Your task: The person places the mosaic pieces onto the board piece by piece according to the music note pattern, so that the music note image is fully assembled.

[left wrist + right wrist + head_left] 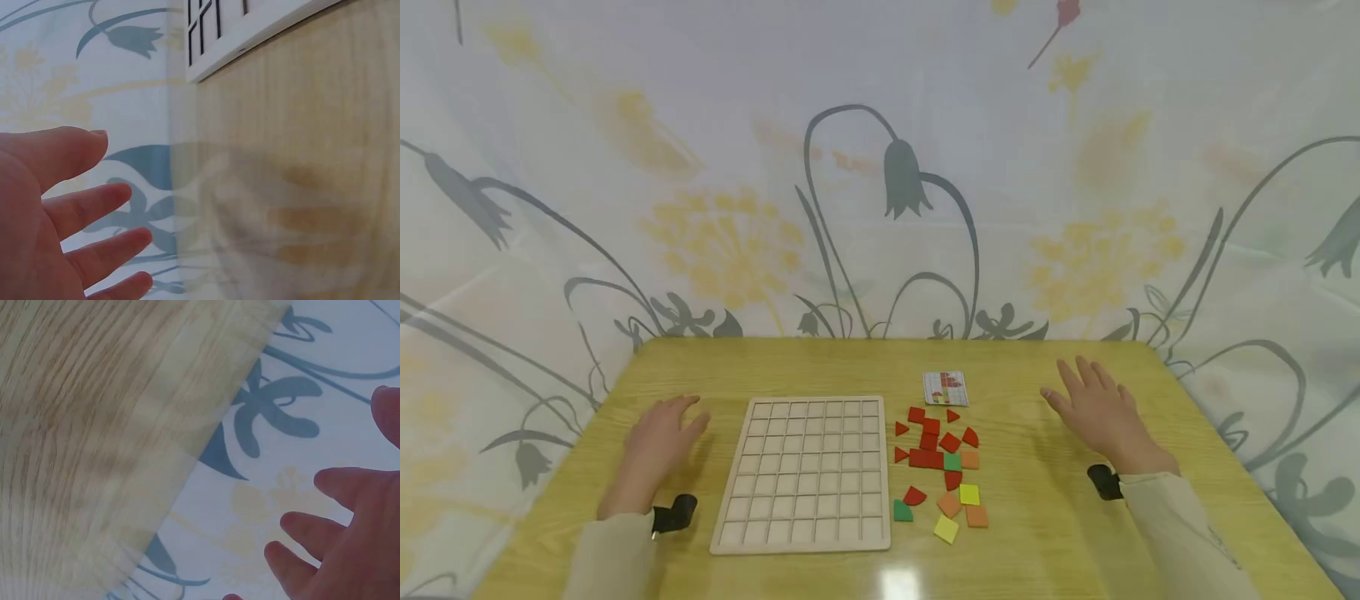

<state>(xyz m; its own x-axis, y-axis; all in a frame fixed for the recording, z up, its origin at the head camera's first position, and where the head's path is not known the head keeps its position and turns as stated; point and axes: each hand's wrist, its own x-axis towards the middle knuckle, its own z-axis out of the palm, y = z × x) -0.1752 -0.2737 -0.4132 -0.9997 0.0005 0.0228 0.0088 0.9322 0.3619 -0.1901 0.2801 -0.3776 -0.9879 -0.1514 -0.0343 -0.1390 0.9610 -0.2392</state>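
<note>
My left hand point(658, 446) is over the table to the left of a pale grid board point(801, 546), fingers spread and holding nothing. In the left wrist view its thumb and fingers point(100, 209) are apart, with the board's corner point(206, 70) above. On the right side, my right hand point(1101, 414) hovers with spread fingers and nothing in it. Between board and right hand lie loose flat pieces: red squares point(931, 427), red triangles, red quarter circles point(914, 496), green pieces point(903, 511), orange squares point(977, 517) and yellow squares point(946, 529). A small pattern card point(946, 389) lies behind them.
The wooden table point(1022, 550) carries all of these. Its back edge meets a hanging cloth point(737, 167) printed with grey and yellow flowers, which also runs along both sides. A dark camera sits on each wrist.
</note>
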